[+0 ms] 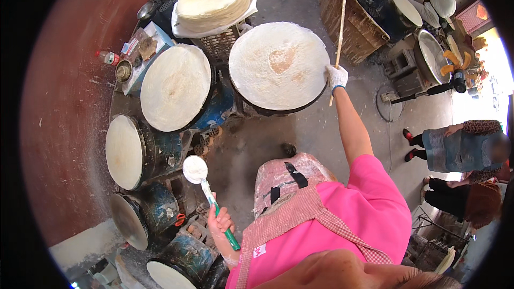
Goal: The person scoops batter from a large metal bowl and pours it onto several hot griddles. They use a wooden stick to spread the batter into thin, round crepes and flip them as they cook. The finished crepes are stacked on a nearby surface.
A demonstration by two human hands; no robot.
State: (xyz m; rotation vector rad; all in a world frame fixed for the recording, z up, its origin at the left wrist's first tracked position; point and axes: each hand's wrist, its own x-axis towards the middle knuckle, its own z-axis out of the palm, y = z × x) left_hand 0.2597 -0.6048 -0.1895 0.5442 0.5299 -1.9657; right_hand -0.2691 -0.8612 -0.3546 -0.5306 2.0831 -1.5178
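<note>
My left hand (220,222), bare, is closed around the green handle of a ladle (195,169) whose round bowl is coated in white. The ladle is apart from the griddles. My right hand (337,77), in a white knit glove, grips a long thin wooden stick (341,27) beside the right rim of a large round griddle. A broad pale flatbread (262,69) covers that griddle, with a tan patch near its middle. Another flatbread (175,88) covers the griddle to its left, and a third round (123,152) lies on a drum stove nearer me.
A tall stack of flatbreads (214,0) stands at the back on a crate. More drum stoves (144,214) line the left wall. A brown-sided vat (353,16) is at the back right. A fan (458,80) and two people (460,147) are on the right.
</note>
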